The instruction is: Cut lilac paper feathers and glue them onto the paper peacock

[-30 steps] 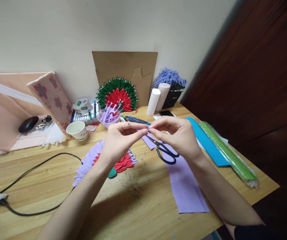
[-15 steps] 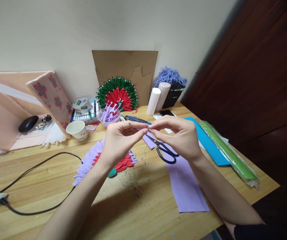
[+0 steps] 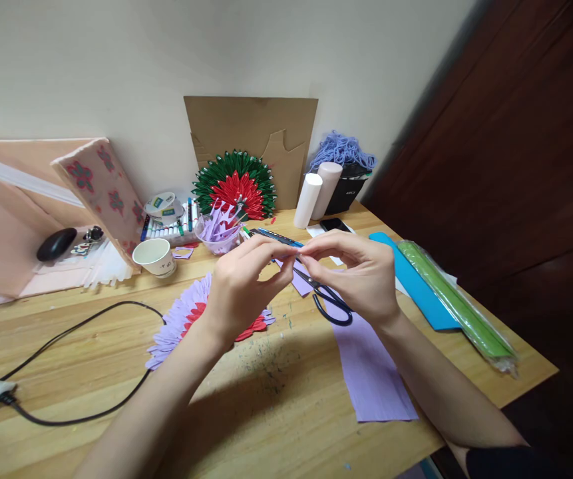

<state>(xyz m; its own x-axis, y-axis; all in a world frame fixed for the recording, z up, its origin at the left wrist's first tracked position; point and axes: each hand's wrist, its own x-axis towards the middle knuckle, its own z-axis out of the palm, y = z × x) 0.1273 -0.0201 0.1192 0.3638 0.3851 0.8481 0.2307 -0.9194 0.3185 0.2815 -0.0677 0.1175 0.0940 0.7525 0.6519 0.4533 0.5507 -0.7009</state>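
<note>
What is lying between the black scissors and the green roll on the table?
A blue paper sheet lies flat there, right beside the green roll and apart from the black scissors. The head view shows it.

My left hand and right hand meet fingertip to fingertip above the bench, both pinching a small lilac scrap that is mostly hidden between them. Below lie black scissors on a lilac paper sheet. A lilac-and-red paper flower sits under my left wrist.
</note>
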